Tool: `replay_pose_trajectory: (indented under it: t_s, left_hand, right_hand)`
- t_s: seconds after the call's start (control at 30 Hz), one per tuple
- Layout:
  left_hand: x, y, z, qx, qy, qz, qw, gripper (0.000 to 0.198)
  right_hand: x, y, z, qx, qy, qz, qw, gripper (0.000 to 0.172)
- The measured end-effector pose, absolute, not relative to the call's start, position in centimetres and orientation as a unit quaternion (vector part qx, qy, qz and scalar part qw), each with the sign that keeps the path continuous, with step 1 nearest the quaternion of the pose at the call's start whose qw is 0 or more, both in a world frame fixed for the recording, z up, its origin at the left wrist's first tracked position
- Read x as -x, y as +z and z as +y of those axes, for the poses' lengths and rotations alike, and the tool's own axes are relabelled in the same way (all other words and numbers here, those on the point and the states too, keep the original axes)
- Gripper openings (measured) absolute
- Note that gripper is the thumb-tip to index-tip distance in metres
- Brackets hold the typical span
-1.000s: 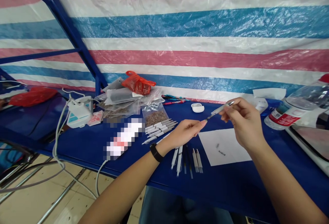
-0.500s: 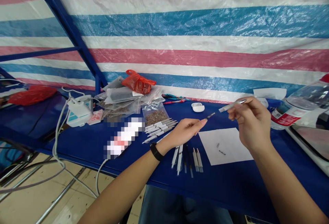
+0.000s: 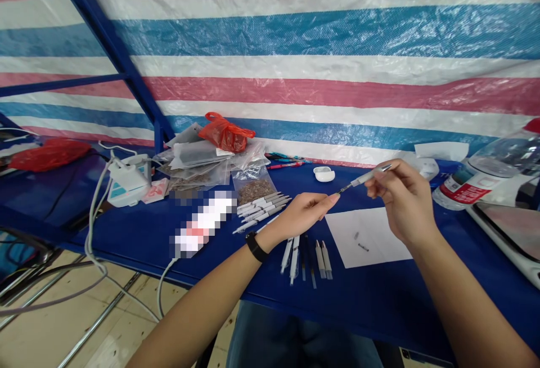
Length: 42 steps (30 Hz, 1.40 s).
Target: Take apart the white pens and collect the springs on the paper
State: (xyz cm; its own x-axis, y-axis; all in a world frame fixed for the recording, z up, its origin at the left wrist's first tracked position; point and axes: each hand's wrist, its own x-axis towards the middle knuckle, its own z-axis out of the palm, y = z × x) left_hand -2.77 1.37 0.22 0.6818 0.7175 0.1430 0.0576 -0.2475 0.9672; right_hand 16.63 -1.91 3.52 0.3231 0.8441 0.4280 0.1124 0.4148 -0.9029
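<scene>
My left hand (image 3: 301,215) pinches a thin dark pen part (image 3: 345,188) between finger and thumb. My right hand (image 3: 405,202) holds a slim white pen barrel (image 3: 366,177) with a metal end, and the barrel's tip meets the dark part over the blue-covered table (image 3: 379,306). Below my left hand lie several white pens (image 3: 264,210) in a loose row. Several separated pen pieces (image 3: 306,258) sit closer to me. A white paper sheet (image 3: 367,238) with small dark bits lies under my right hand.
Clear bags of brown granules (image 3: 252,191) and a red plastic bag (image 3: 225,133) lie at the back, against a striped tarp (image 3: 337,36). A white charger (image 3: 129,176) trails cables over the table edge. A plastic bottle (image 3: 476,185) and a tablet (image 3: 506,227) stand right.
My right hand has moved left and down, bringing the white barrel from a gap back against the dark part in my left hand. My left hand has barely moved.
</scene>
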Motion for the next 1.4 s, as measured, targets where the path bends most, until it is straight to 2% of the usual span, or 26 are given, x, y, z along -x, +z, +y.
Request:
replay_pose_trajectory:
  t_s: [0.1, 0.3, 0.43, 0.57, 0.77, 0.83, 0.93, 1.0, 1.1, 1.23, 1.4]
  left_hand:
    - [2.7, 0.1, 1.5, -0.731, 0.293, 0.265, 0.556, 0.056]
    - [2.5, -0.2, 1.5, -0.743, 0.299, 0.279, 0.530, 0.027]
    - [2.5, -0.5, 1.4, -0.788, 0.285, 0.290, 0.462, 0.028]
    - [2.5, -0.7, 1.3, -0.815, 0.273, 0.313, 0.404, 0.030]
    - [2.4, -0.6, 1.1, -0.855, 0.277, 0.312, 0.307, 0.028]
    - [2.3, -0.5, 1.1, -0.857, 0.283, 0.322, 0.285, 0.029]
    - [2.3, -0.4, 1.3, -0.850, 0.301, 0.331, 0.277, 0.029]
    - [2.4, -0.4, 1.4, -0.850, 0.305, 0.327, 0.279, 0.029]
    - [2.4, -0.7, 1.5, -0.860, 0.294, 0.302, 0.286, 0.028]
    - [2.4, -1.2, 1.6, -0.871, 0.292, 0.290, 0.268, 0.023]
    - [2.6, -0.9, 1.8, -0.867, 0.290, 0.316, 0.254, 0.027]
  right_hand:
    - [-16.6, 3.2, -1.9, 0.474, 0.257, -0.558, 0.631, 0.029]
    - [-16.3, 2.2, -2.1, 0.475, 0.274, -0.645, 0.533, 0.027]
    - [-15.9, 2.1, -2.2, 0.467, 0.298, -0.653, 0.516, 0.028]
    - [-15.5, 2.3, -2.4, 0.493, 0.268, -0.657, 0.503, 0.029]
    - [-14.8, 2.0, -2.5, 0.566, 0.251, -0.617, 0.486, 0.069]
    - [-14.6, 1.9, -2.5, 0.576, 0.261, -0.599, 0.492, 0.067]
    - [-14.4, 1.9, -2.4, 0.546, 0.293, -0.597, 0.509, 0.049]
    - [-14.4, 1.9, -2.4, 0.523, 0.309, -0.609, 0.510, 0.045]
    - [-14.3, 1.7, -2.4, 0.545, 0.266, -0.612, 0.507, 0.048]
    - [-14.3, 1.5, -2.5, 0.596, 0.222, -0.594, 0.493, 0.069]
    - [-14.2, 1.7, -2.4, 0.565, 0.278, -0.596, 0.499, 0.049]
